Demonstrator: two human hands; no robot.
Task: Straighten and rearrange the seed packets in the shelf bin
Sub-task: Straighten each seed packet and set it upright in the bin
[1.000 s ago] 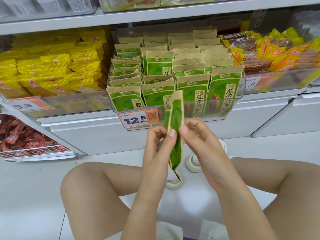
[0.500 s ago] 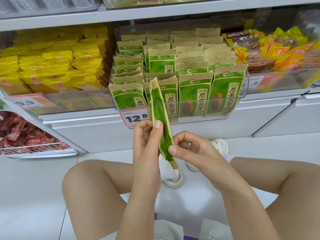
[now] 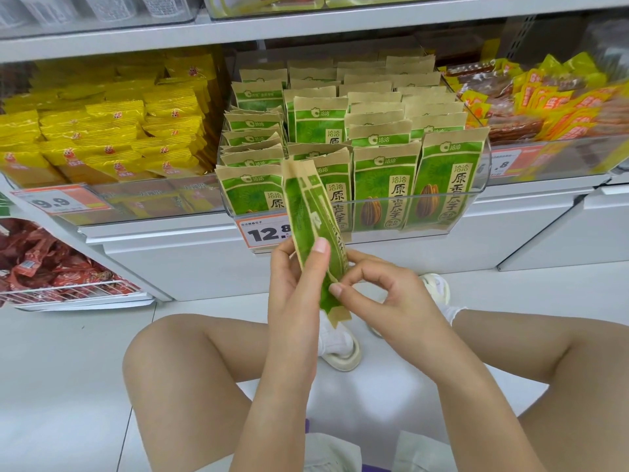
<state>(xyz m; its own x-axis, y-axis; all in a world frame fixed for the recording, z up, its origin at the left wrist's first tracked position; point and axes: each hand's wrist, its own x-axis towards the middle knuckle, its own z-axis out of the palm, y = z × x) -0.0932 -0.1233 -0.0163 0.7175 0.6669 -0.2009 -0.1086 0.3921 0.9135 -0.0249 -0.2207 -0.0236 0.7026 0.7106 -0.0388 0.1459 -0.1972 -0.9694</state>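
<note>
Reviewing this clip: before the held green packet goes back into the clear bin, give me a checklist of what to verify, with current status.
1. Left hand grips held packet: ok.
2. Right hand pinches its lower edge: ok.
3. Packet faces front like the front row: not ok, edge-on.
4. Open slot in clear bin: cannot tell.
5. Left column packets upright: not ok, leaning back.

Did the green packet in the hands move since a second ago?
Yes. The held packet has gone left and up against the orange price tag: earlier its top stood right of the tag, now it overlaps the tag's right end and leans left.
</note>
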